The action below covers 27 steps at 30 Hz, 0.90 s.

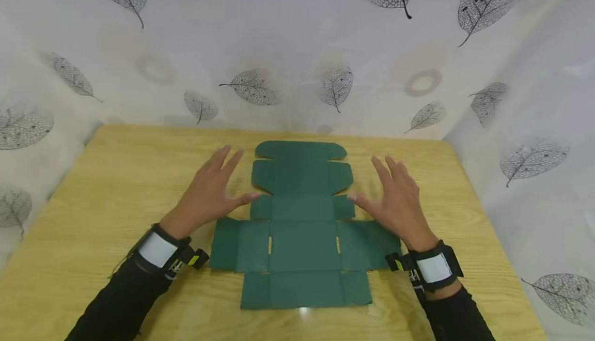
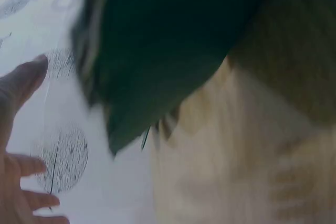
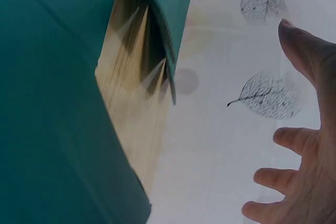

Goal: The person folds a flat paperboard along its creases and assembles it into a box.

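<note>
A green cardboard box blank (image 1: 304, 245) lies unfolded on the wooden table, with creased panels, side flaps and two small slots. My left hand (image 1: 209, 191) is held at its left side, fingers spread and thumb pointing at the sheet. On the other side my right hand (image 1: 395, 201) mirrors it, thumb near a middle flap and palm by the right side panel. Neither hand grips anything; whether the thumbs touch the cardboard cannot be told. The left wrist view has a blurred green flap (image 2: 168, 51) beside the fingers. Green panels (image 3: 58, 103) fill the left of the right wrist view.
The light wood table (image 1: 125, 175) reaches back to a pale cloth (image 1: 288, 36) printed with grey leaves, which also hangs at both sides. Black straps with small cameras sit on the left wrist (image 1: 160, 248) and the right wrist (image 1: 434, 268).
</note>
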Available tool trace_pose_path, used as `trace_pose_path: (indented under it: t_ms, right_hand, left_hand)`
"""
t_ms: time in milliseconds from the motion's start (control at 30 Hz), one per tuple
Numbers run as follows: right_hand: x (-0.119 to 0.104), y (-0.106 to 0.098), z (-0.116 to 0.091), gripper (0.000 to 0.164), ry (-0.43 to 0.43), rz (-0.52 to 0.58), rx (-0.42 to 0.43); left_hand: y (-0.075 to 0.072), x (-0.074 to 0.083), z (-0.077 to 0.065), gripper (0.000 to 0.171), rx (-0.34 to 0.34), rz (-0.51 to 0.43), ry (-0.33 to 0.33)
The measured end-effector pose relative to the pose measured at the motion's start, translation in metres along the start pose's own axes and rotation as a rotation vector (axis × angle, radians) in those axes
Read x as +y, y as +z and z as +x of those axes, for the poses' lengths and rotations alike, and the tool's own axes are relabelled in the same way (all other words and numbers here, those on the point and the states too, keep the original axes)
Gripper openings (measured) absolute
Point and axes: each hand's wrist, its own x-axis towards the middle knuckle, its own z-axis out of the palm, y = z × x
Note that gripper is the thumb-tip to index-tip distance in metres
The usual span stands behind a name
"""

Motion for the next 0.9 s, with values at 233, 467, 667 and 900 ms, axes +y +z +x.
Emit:
trace_pose_path:
  t_ms: [233,467,667,900]
  right_hand:
    - [-0.037,0.015,-0.046,0.1,-0.114,-0.096,-0.216]
    - [-0.053,0.044,-0.081,0.093,-0.19,-0.082,-0.389]
    - [-0.045,0.05,-0.085,0.096,-0.213,-0.084,-0.408]
    - [-0.029,0.046,-0.069,0.098,-0.264,-0.056,-0.475]
  left_hand:
    - [0.023,0.025,0.005,0.102,-0.254,0.099,0.303]
    - [0.041,0.03,-0.002,0.101,-0.438,0.14,0.325]
    - [0.049,0.029,-0.012,0.102,-0.402,0.159,0.331]
    - [0.058,0.035,-0.035,0.098,-0.273,0.224,0.327]
